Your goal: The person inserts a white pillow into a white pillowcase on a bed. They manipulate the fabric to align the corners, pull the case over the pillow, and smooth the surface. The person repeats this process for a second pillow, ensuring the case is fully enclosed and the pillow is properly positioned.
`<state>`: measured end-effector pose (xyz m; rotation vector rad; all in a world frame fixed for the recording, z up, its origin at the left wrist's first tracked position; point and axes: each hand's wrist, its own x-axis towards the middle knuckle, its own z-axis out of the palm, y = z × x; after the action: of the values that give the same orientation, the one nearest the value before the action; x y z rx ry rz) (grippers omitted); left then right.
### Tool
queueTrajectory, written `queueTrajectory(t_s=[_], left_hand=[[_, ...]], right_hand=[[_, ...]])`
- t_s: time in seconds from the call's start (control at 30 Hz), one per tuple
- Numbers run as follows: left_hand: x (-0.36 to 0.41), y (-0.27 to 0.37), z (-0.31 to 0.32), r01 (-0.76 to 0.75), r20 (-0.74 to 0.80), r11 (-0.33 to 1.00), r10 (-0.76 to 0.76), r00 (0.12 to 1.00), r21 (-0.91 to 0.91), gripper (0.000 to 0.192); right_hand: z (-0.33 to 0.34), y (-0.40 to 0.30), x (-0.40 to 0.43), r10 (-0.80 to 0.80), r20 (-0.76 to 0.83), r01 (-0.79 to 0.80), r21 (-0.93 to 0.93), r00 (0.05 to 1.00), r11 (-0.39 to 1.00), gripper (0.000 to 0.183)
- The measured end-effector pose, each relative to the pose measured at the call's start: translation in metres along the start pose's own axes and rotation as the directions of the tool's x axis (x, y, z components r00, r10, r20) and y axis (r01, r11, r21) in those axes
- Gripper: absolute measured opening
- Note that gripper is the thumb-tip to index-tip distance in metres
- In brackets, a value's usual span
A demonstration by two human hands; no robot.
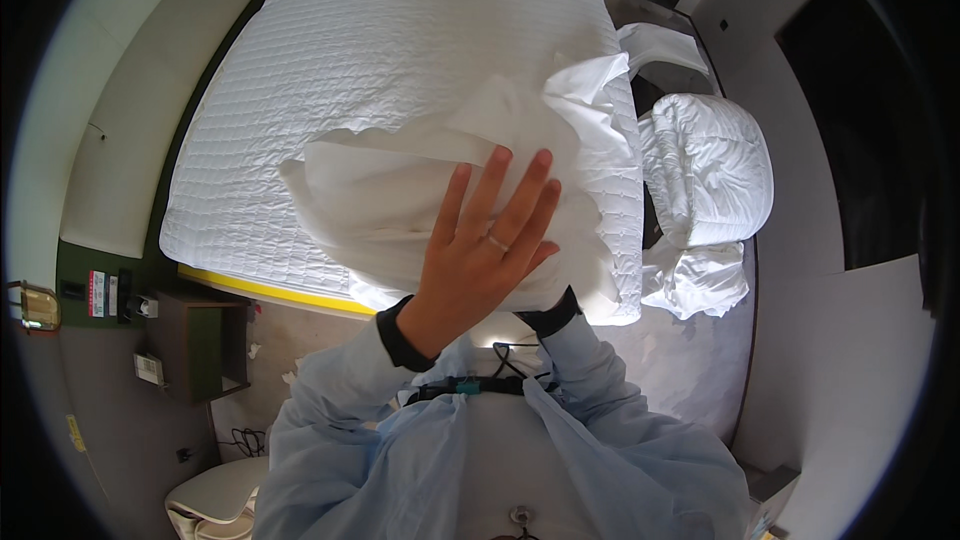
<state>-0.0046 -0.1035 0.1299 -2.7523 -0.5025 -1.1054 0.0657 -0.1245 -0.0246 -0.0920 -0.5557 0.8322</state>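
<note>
My left hand (487,240) is raised palm down over a bunched white cloth (375,187), its fingers spread and a ring on one of them. I cannot tell whether the palm touches the cloth. Only the dark cuff (553,315) at my right wrist shows; the right hand itself is hidden behind or under the cloth. Beyond lies a large bed with a white quilted mattress cover (405,45). At its right edge, a crumpled piece of white linen (592,97) lies on the cover.
To the bed's right sit a folded white duvet (712,165) and crumpled white linen (697,281). A bedside cabinet (191,345) stands at the left, near a yellow strip (277,291) along the bed base. A chair (221,491) is at lower left; paper scraps (289,376) lie on the floor.
</note>
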Motion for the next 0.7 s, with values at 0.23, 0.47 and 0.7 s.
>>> queueTrajectory(t_s=[0.23, 0.47, 0.7], left_hand=[[-0.003, -0.002, 0.021, 0.279, 0.018, 0.96, -0.279, 0.96, 0.001, 0.019], [-0.038, -0.004, 0.047, 0.219, 0.106, 0.909, -0.193, 0.975, -0.355, 0.021], [-0.044, -0.019, 0.048, 0.112, 0.153, 0.929, -0.061, 0.986, -0.353, 0.026]], right_hand=[[-0.042, -0.005, -0.024, 0.262, 0.065, 0.199, -0.827, 0.963, -0.526, 0.042], [-0.033, -0.002, -0.003, 0.244, 0.04, 0.07, -0.991, 0.969, -0.118, 0.043], [-0.035, 0.003, 0.025, 0.245, -0.04, -0.048, -0.998, 0.969, 0.028, 0.044]])
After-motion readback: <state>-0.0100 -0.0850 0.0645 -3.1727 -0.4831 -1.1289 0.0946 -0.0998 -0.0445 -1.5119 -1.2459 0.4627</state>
